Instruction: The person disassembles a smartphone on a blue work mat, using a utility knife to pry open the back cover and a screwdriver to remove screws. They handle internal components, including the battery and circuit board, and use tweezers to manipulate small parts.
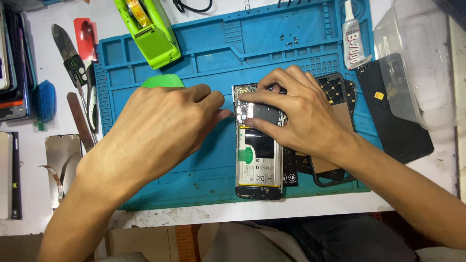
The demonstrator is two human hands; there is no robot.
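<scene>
Phone [257, 160], opened, pinned under right hand [296, 116]; left hand [160, 131] pinched shut beside its edge.

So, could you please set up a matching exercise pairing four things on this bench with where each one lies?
Things:
1. opened phone
2. tape dispenser
3. glue tube
4. clear plastic box

Places:
A. far right, off the mat
B. top left corner of the mat
C. under the right hand
D. top right corner of the mat

Pairs: 1-C, 2-B, 3-D, 4-A
</scene>
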